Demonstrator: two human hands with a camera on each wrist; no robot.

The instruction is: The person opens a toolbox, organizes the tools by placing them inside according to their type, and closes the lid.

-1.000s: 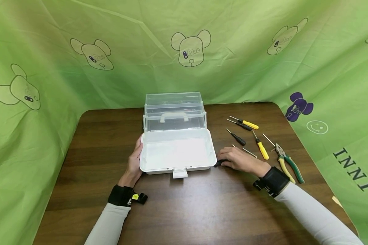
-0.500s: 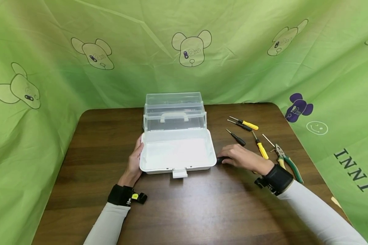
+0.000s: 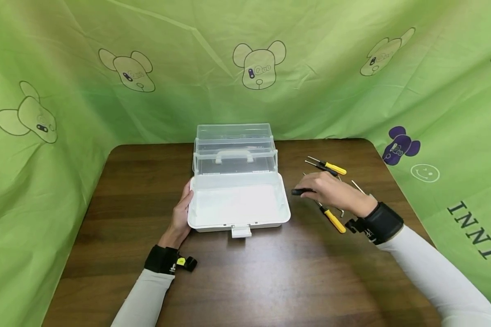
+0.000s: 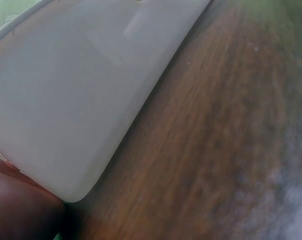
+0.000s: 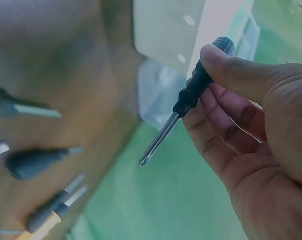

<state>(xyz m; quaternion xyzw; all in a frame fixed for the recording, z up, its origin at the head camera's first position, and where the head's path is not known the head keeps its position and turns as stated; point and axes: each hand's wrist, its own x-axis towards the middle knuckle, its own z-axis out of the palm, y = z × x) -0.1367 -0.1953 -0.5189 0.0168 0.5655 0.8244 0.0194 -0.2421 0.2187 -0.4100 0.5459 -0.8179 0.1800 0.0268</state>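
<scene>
My right hand (image 3: 329, 190) pinches a black-handled screwdriver (image 5: 195, 90) between thumb and fingers, beside the right wall of a white toolbox. In the right wrist view its cross-shaped metal tip points down and left, away from the palm. The toolbox (image 3: 237, 204) stands with its clear lid (image 3: 234, 168) and trays folded back and its bottom compartment bare. My left hand (image 3: 177, 218) grips the box's left side, thumb at the rim. In the left wrist view the box's pale wall (image 4: 91, 100) fills much of the picture.
A yellow-handled screwdriver (image 3: 334, 221) lies below my right hand. Farther back are another yellow screwdriver (image 3: 335, 168) and a black one (image 3: 327, 170). My right hand and wrist hide most of the tools at the right. A green cloth (image 3: 167, 109) hangs behind the table.
My right hand has lifted the black screwdriver and moved it toward the back and slightly right. The yellow screwdriver it covered now shows. My left hand stays on the box.
</scene>
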